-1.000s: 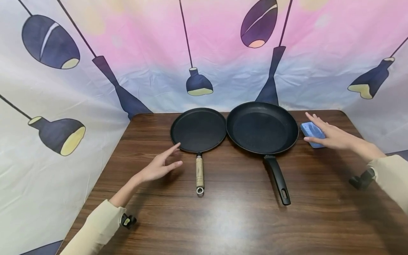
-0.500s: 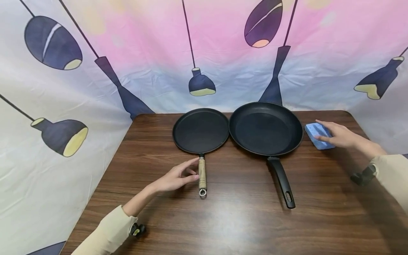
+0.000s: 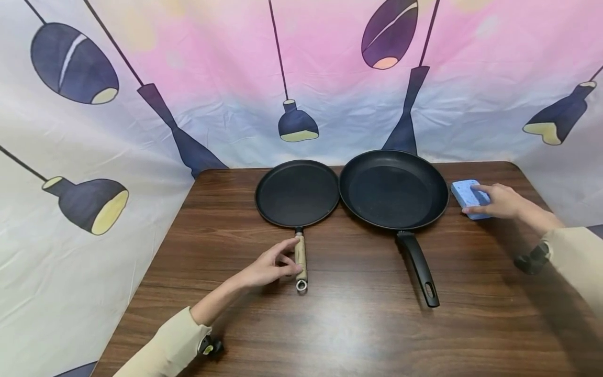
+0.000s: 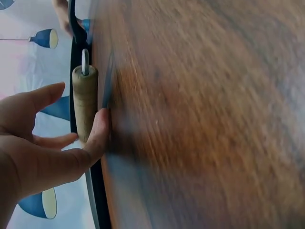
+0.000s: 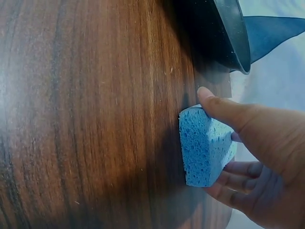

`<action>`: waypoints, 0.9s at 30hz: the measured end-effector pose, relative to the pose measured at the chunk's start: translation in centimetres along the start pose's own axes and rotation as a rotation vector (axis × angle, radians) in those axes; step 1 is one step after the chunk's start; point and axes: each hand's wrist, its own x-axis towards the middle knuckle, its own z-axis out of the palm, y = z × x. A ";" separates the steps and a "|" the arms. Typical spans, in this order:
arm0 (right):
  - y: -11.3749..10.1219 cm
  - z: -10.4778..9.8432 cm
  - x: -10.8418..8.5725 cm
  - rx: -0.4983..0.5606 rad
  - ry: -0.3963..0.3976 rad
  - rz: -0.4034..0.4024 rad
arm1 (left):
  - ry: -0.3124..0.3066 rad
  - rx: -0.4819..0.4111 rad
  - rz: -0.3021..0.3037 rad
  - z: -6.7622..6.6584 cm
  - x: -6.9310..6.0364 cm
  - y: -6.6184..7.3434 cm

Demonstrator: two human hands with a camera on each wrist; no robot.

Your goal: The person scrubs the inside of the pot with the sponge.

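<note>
L hand (image 3: 268,267) is at the cylindrical light-wood handle (image 3: 301,251) of a round, shallow black pan (image 3: 298,192), on the left of the bench. Digits are spread apart w/ the handle btwn them; head view has fingertips at its top, L wrist view shows a gap on one side, so can't tell if it's a firm grip. Silver metal loop (image 4: 85,61) at the handle's near end, uncovered.

R hand (image 3: 504,201) pinches a light-blue, rectangular, porous sponge (image 5: 195,152) – thumb on one side, other fingers bent round the opposite side. Sponge is at the far right of the bench, just right of a larger, deeper round black pan (image 3: 393,191) and apart from its rim.

The two pans sit side by side at the far edge, rims touching or v. nearly. Larger one's curved black handle (image 3: 419,267) points near & a bit right; slot near its end. Bench (image 3: 358,340) is dark-brown woodgrain, glare in the near middle. Cream sleeves (image 3: 169,337) on both arms. Behind – pink, blue & white fabric backdrop (image 3: 212,68) w/ dark-blue hanging lamps printed on it.
</note>
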 end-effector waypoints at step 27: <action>-6.1 -6.5 0.4 0.050 0.074 0.099 | 0.043 -0.084 -0.045 1.0 0.9 -0.6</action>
